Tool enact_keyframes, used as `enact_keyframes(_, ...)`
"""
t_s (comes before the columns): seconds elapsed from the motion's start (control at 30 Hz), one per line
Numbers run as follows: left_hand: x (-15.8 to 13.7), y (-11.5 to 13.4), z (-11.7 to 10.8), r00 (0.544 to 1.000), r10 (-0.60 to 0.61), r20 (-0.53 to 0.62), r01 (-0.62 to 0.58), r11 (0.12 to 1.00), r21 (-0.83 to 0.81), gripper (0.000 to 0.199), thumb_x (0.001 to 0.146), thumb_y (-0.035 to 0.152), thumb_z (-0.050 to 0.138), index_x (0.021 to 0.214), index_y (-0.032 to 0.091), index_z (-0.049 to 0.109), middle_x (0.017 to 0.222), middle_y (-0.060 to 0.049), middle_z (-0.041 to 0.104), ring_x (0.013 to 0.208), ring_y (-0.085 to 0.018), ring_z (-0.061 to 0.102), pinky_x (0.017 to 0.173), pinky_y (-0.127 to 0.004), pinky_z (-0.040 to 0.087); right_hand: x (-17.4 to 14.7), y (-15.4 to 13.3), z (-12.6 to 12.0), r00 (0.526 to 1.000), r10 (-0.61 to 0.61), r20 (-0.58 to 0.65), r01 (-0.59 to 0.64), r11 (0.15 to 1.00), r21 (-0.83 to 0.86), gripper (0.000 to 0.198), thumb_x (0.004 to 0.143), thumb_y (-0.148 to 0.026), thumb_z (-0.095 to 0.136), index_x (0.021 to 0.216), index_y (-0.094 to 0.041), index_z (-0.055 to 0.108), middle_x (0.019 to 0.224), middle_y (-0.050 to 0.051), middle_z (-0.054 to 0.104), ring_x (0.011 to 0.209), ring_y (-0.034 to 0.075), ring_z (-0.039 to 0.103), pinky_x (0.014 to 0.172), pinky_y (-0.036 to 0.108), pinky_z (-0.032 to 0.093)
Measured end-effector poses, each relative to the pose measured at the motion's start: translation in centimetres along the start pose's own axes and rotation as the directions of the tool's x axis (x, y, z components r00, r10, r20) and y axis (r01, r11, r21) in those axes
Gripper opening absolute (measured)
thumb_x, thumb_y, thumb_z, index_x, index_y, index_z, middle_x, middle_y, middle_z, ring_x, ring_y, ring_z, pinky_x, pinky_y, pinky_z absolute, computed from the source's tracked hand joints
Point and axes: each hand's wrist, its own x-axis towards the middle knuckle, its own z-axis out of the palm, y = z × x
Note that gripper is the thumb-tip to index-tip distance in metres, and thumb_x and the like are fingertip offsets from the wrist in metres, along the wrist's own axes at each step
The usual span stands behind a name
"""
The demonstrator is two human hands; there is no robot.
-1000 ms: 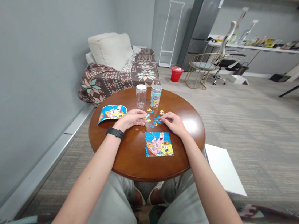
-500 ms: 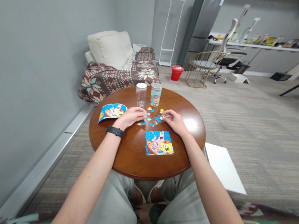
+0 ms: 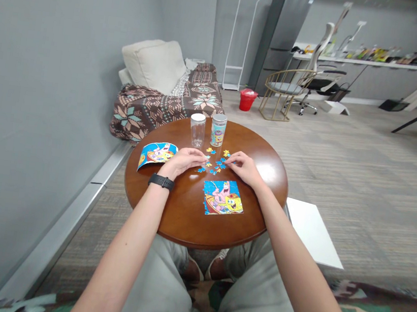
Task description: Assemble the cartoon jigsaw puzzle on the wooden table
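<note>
Several loose jigsaw puzzle pieces (image 3: 212,171), blue and yellow, lie scattered between my two hands. My left hand (image 3: 188,159) is at their left edge, its fingers pinched on a small puzzle piece (image 3: 207,159). From the other side my right hand (image 3: 244,168) reaches in, thumb and fingers drawn together at the blue pieces; whatever is between its fingertips is too small to make out. Closer to me lies a joined puzzle section (image 3: 223,198) with a pink starfish and a yellow sponge character. A curled picture sheet (image 3: 157,153) of the same scene rests beyond my left wrist.
Behind the pieces stand a clear jar (image 3: 197,133) with a white lid and a printed canister (image 3: 218,131). All rest on a round brown table (image 3: 181,214). A covered couch (image 3: 169,102), a red bin (image 3: 246,99) and a gold-framed chair (image 3: 286,88) are farther back.
The view has shifted very slightly. My fingers have moved a little at the loose pieces; the joined puzzle section, jars and picture sheet stay in place.
</note>
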Motion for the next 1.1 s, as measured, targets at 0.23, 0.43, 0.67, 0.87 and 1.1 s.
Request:
enact_keyframes(0.23,-0.1,0.1,0.0,0.999,-0.028,0.014,0.028,0.999,0.035,0.014,0.066,0.004,0.078,0.070,0.009,0.065,0.069,-0.004,0.069,0.067,-0.012,0.067,0.081,-0.027,0.057,0.0,-0.3,0.0,1.000,0.001,0.012,-0.001,1.000,-0.007,0.016,0.080,-0.033,0.064,0.085,-0.022,0.075,0.089,0.006,0.066,0.085,0.020,0.064,0.076,0.034,0.053)
enact_keyframes(0.43,0.0,0.0,0.1,0.999,-0.039,0.002,0.039,0.999,0.037,0.028,0.064,0.005,0.080,0.068,0.013,0.054,0.068,-0.002,0.067,0.067,-0.013,0.068,0.084,-0.033,0.056,0.0,-0.3,0.1,0.998,0.058,0.020,-0.059,0.997,0.048,0.013,0.077,-0.026,0.064,0.086,-0.021,0.072,0.090,0.005,0.070,0.082,0.019,0.066,0.078,0.035,0.054)
enact_keyframes(0.67,0.1,-0.1,-0.2,0.999,-0.042,-0.031,0.044,0.997,0.066,0.034,0.061,-0.003,0.076,0.080,0.014,0.053,0.070,-0.002,0.068,0.066,-0.014,0.068,0.072,-0.029,0.056,0.1,0.4,0.3,0.993,0.117,0.012,-0.117,0.984,0.137,0.017,0.073,-0.017,0.062,0.090,-0.018,0.066,0.091,0.006,0.070,0.080,0.018,0.068,0.074,0.032,0.055)
enact_keyframes(0.87,0.0,0.1,0.0,0.999,-0.006,-0.048,0.012,0.993,0.113,0.029,0.058,0.009,0.082,0.073,0.013,0.058,0.065,0.000,0.063,0.059,-0.009,0.060,0.060,-0.021,0.050,0.2,0.5,0.2,0.996,0.091,-0.012,-0.091,0.994,0.062,0.007,0.073,-0.026,0.066,0.076,-0.019,0.066,0.082,0.005,0.071,0.078,0.019,0.066,0.076,0.034,0.055)
enact_keyframes(1.1,0.0,0.1,0.1,1.000,0.012,-0.015,-0.010,0.995,0.101,0.016,0.066,0.013,0.079,0.072,0.011,0.065,0.063,0.000,0.061,0.054,-0.005,0.055,0.054,-0.016,0.045,0.0,-0.2,-0.1,0.988,0.151,-0.034,-0.146,0.982,0.121,0.019,0.075,-0.031,0.065,0.088,-0.018,0.062,0.077,0.003,0.069,0.058,0.014,0.063,0.062,0.030,0.052)
